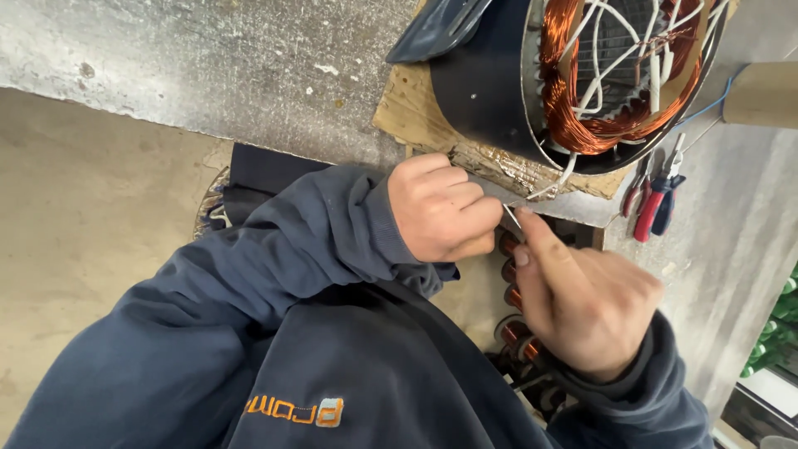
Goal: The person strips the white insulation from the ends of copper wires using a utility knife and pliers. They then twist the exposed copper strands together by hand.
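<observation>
left hand (439, 208) fisted | right hand (582, 295) grip pinching white wire (512, 217) between both hands

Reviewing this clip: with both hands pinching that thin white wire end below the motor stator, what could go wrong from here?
1. The thin white sleeved wire is pinched between the left hand and right hand; a hard tug might strain the copper winding it appears to lead back to.
2. The dark round stator housing sits on a worn wooden block near the bench edge; pulling could shift it.
3. The red-handled pliers lie at the edge and might get knocked off.
</observation>
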